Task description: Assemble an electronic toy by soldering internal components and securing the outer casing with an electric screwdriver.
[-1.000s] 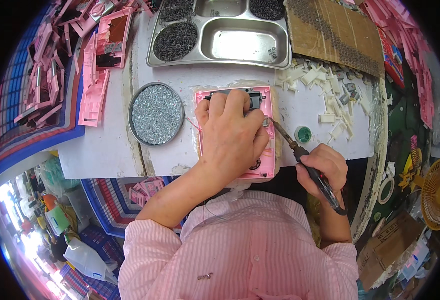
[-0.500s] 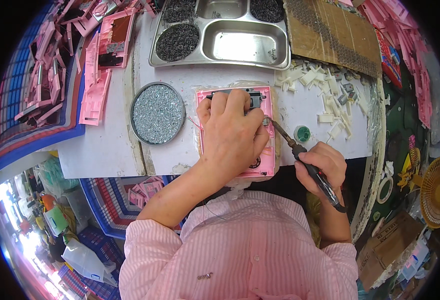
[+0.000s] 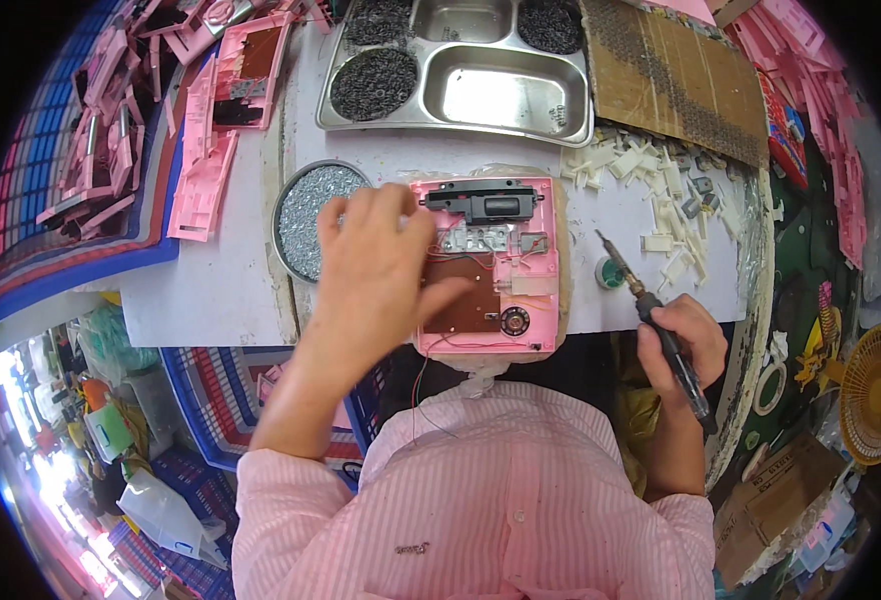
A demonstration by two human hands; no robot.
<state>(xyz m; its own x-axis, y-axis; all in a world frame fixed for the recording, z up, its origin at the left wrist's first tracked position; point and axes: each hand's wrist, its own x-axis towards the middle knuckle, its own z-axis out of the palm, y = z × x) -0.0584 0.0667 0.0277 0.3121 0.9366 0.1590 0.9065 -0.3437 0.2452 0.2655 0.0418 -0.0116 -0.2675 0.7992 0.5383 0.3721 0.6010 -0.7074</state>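
Observation:
My right hand (image 3: 691, 345) grips a soldering iron (image 3: 673, 350) by its black handle. The iron's tip points up and left, over a small round tub of green stuff (image 3: 611, 272). My left hand (image 3: 376, 280) hovers at the left edge of an open pink plastic casing (image 3: 549, 335), thumb spread away from the fingers, with nothing visible in it. Inside the casing sit a black mechanism (image 3: 491, 203), a metal plate (image 3: 473, 238), a small grey motor (image 3: 533, 243), a brown circuit board (image 3: 461, 300) and thin wires. Part of the board is hidden by my thumb.
A round dish of small screws (image 3: 306, 225) stands left, partly behind my left hand. Beyond are a steel compartment tray (image 3: 456, 130) with dark small parts and a cardboard sheet (image 3: 676, 75). White plastic pieces (image 3: 671, 215) lie right; pink casings (image 3: 201, 185) pile up left.
My left hand has moved left off the casing, uncovering its inner parts. The soldering iron has drawn back right and down, away from the grey motor.

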